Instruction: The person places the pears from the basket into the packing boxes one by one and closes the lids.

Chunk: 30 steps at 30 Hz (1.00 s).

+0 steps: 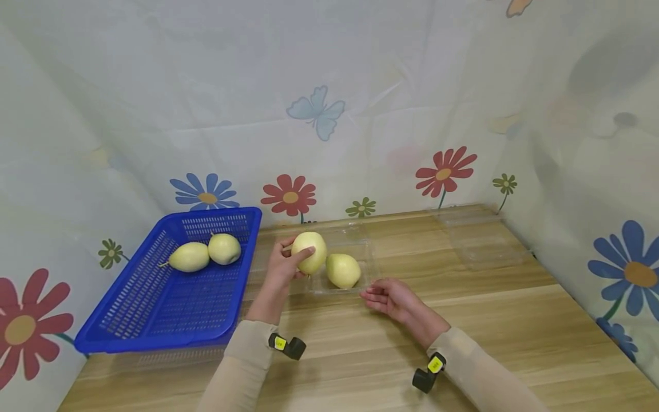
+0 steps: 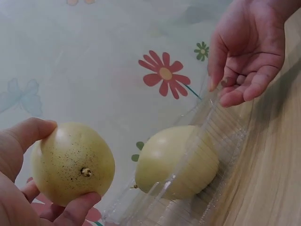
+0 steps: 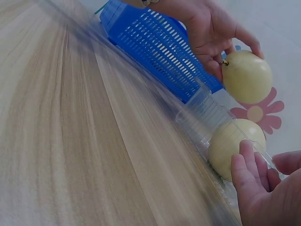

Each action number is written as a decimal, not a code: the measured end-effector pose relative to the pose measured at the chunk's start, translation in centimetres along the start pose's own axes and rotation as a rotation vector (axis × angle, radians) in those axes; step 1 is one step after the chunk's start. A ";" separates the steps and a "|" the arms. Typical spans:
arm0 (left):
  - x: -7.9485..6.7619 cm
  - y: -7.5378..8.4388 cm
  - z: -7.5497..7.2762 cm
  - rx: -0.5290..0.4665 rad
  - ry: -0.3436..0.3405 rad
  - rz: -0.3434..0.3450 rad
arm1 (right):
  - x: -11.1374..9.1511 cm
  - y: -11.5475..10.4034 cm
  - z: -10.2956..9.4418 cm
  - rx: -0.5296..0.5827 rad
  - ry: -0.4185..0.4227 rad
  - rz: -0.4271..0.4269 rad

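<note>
My left hand [image 1: 280,266] grips a pale yellow-green pear [image 1: 310,252] between thumb and fingers, above the left part of a clear plastic box [image 1: 368,252]. Brown specks surround a small stub on this pear [image 2: 75,160] in the left wrist view. Inside the box lies a second pear [image 1: 343,271], seen through the clear wall in both wrist views. At the box's near right corner, my right hand [image 1: 393,300] pinches the rim, thumb [image 3: 287,162] on one side and fingers on the other.
A blue plastic basket [image 1: 234,312] stands on the left of the wooden table [image 1: 463,343], with two pears [image 1: 189,257] in it. Another clear plastic container [image 1: 484,240] lies at the back right. A flower-printed sheet [image 1: 370,160] hangs behind the table.
</note>
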<state>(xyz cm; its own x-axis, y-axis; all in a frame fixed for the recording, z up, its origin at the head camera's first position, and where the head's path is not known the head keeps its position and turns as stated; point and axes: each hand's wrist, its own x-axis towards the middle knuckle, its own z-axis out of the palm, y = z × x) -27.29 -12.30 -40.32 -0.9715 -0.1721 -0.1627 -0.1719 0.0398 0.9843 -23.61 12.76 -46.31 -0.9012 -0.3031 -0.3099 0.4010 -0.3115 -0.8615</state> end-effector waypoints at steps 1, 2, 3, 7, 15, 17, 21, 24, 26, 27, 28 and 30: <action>0.0 -0.1 0.0 0.014 -0.003 0.002 | 0.0 0.0 0.0 -0.001 0.000 0.001; 0.1 -0.2 0.1 0.025 -0.006 0.004 | 0.0 0.0 0.0 -0.003 -0.001 0.000; 0.2 -0.3 0.1 0.033 -0.010 0.002 | 0.0 -0.1 0.0 -0.006 -0.001 0.000; 0.3 -0.5 0.4 0.082 -0.018 -0.006 | -0.1 -0.1 0.0 -0.013 -0.007 -0.003; 0.5 -0.7 1.0 0.203 -0.041 0.011 | 0.0 -0.1 0.0 -0.016 0.002 0.003; 0.5 -0.7 1.1 0.222 -0.046 0.009 | 0.0 0.0 0.0 -0.014 0.003 0.005; 0.6 -0.7 1.3 0.243 -0.061 0.017 | 0.0 0.0 -0.1 -0.014 -0.006 0.004; 0.7 -0.7 1.6 0.248 -0.064 0.020 | 0.0 0.0 -0.1 -0.014 -0.011 0.001; 0.8 -0.7 1.7 0.258 -0.063 0.018 | -0.1 0.0 0.0 -0.014 -0.011 0.000; 0.8 -0.7 1.8 0.261 -0.061 0.016 | -0.1 0.0 0.0 -0.012 -0.013 -0.001; 0.8 -0.7 1.8 0.266 -0.060 0.014 | 0.0 0.0 0.0 -0.011 -0.011 -0.001; 0.9 -0.6 1.9 0.279 -0.062 0.015 | 0.0 0.0 0.0 -0.009 -0.005 0.000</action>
<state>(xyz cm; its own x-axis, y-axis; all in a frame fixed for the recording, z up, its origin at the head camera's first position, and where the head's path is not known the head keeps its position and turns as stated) -28.34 -10.59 -41.16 -0.9809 -0.1096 -0.1606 -0.1874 0.3123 0.9313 -23.61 12.81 -46.31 -0.9004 -0.3076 -0.3077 0.3993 -0.3035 -0.8651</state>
